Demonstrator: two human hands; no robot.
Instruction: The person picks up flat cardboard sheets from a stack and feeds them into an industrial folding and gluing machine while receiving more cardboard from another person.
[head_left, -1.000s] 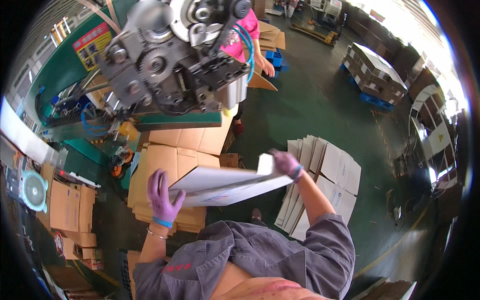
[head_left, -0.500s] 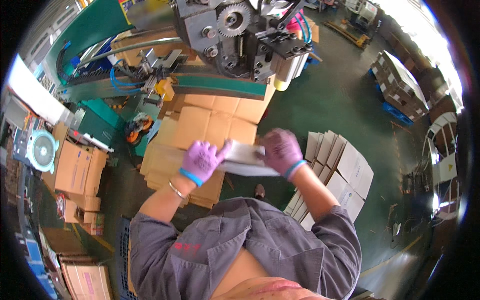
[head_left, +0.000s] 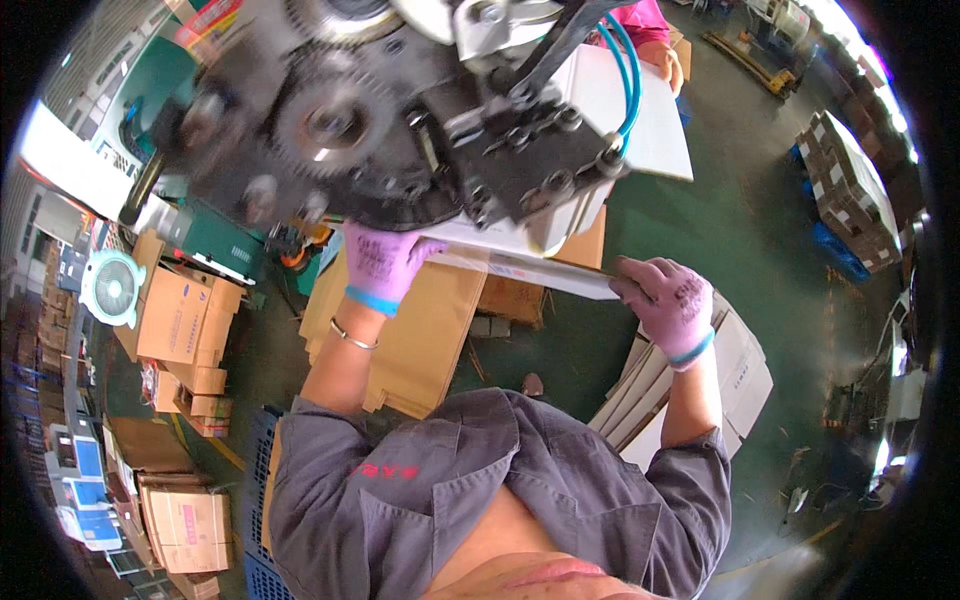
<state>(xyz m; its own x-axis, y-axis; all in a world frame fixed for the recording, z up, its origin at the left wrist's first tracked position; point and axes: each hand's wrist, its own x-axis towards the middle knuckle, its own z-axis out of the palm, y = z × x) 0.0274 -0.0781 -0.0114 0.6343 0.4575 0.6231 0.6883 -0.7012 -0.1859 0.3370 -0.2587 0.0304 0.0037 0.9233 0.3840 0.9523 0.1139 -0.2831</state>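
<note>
My right hand, in a purple glove with a blue cuff, is closed on the right end of a white cardboard sheet. The sheet lies in front of me, just under the machine head. At its left end is my left hand, gloved the same way, with its thumb along the sheet. The machine head hides the left fingertips. Beneath lies a stack of brown cardboard. To my right stands a stack of folded white cartons.
Across the machine, another person's hand holds a white panel. Blue hoses hang beside the metal head. Brown boxes and a fan stand to the left. A loaded pallet stands far right.
My hands have moved apart, the right one rightward and the left one forward to the machine head. The white cardboard now spans wider. The machine looms closer, and another person's hand shows.
</note>
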